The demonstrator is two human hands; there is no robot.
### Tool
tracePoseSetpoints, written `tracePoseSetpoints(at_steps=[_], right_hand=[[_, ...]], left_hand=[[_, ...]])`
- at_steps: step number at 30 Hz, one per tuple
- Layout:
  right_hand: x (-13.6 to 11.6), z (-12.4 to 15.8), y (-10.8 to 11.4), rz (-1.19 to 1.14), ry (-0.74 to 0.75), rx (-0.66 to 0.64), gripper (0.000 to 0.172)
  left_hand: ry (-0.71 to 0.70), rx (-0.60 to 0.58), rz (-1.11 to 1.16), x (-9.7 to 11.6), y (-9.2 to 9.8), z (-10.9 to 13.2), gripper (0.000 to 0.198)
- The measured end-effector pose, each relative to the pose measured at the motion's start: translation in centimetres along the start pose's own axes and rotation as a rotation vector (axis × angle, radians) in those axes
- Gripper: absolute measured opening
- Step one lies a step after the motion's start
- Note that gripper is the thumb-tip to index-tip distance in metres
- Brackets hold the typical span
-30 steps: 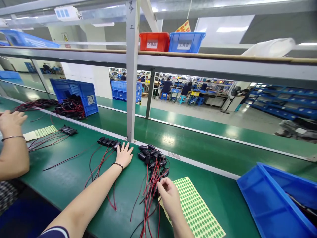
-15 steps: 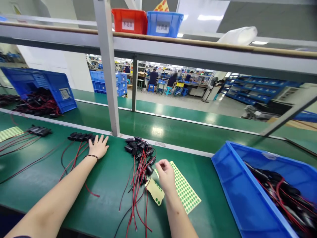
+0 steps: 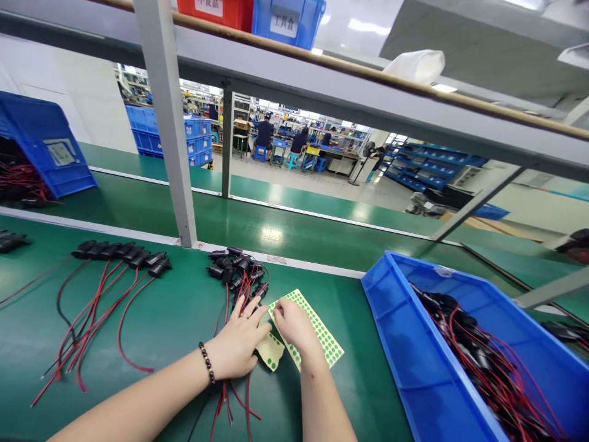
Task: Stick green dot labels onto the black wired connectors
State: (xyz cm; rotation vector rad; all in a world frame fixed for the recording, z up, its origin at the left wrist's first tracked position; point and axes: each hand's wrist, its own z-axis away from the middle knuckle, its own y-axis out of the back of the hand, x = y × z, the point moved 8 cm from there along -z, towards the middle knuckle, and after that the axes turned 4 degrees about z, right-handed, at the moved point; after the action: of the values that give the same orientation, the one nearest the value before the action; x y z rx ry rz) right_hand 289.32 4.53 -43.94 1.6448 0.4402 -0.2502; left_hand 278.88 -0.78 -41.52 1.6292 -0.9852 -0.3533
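My left hand (image 3: 237,344) is over a pile of black cylindrical parts (image 3: 234,267) with red and black leads, its fingers stretched out across the wires. Its fingertips reach a torn piece of label backing (image 3: 270,351) with a few green dots. Beside it my right hand (image 3: 294,322) is closed, fingertips curled down at the left side of a pale sheet of green dot stickers (image 3: 324,337). Whatever those fingers may pinch is hidden. Further left, several of the same black parts (image 3: 122,253) lie in a row, leads trailing toward me.
A blue bin (image 3: 391,344) of wired black parts stands at right. Another blue bin (image 3: 59,147), tipped on its side, holds more at far left. A grey post (image 3: 168,123) rises from the bench's back strip. Above runs a shelf with red (image 3: 216,12) and blue bins (image 3: 288,24).
My left hand has moved right, from the row of black parts to the pile beside my right hand. My right hand stays by the sticker sheet. The camera view has turned right.
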Motion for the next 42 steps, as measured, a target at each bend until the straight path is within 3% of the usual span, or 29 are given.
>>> tracePoseSetpoints(at_steps=[3,4,7,11,14,16,19,21,23,25,27,32,42], right_hand=[[0.3,-0.3,1.1,-0.063,-0.042,0.109,0.015],[0.3,-0.3,1.5,-0.107,-0.044,0.145,0.015],[0.8,-0.3,2.2,-0.317,-0.074,0.211,0.014],[1.0,-0.5,0.8,-0.815,-0.172,0.053,0.013],[-0.5,-0.2,-0.6,-1.074,-0.173,-0.128,0.013],[-1.7,0.1,-0.8,-1.143,-0.135,-0.18,0.014],[-2.3,0.2,-0.2,-1.196,-0.089,-0.102,0.015],[-2.2,0.2,0.5,-1.182,-0.069,0.0,0.014],[-2.4,0.2,0.9,-1.129,-0.037,0.052,0.01],[-3.0,0.2,0.8,-1.068,0.006,0.041,0.006],[-3.7,0.3,0.4,-1.01,0.047,0.013,0.005],[-4.1,0.4,0.0,-0.888,0.083,0.057,0.008],[-4.4,0.5,0.8,-0.661,0.124,0.171,0.012]], left_hand=[[-0.07,0.052,-0.023,0.1,-1.8,0.0,0.02],[-0.082,0.11,-0.012,-0.1,-1.6,0.1,0.017],[-0.165,0.325,0.052,-0.6,0.4,0.6,0.03],[-0.262,0.545,0.104,-1.6,3.7,2.0,0.044],[-0.253,0.61,0.134,-2.7,4.7,2.5,0.046],[-0.243,0.615,0.159,-3.3,4.5,2.6,0.046],[-0.14,0.623,0.31,-4.7,4.2,2.2,0.041],[0.056,0.618,0.635,-6.6,3.5,1.8,0.04],[0.288,0.5,1.112,-8.0,1.2,1.1,0.039],[0.45,0.31,1.508,-7.5,-1.2,0.6,0.036],[0.532,0.229,1.664,-7.0,-2.3,0.5,0.029],[0.572,0.383,1.589,-8.3,-2.1,0.7,0.029],[0.606,0.411,1.409,-8.8,-1.5,1.1,0.029]])
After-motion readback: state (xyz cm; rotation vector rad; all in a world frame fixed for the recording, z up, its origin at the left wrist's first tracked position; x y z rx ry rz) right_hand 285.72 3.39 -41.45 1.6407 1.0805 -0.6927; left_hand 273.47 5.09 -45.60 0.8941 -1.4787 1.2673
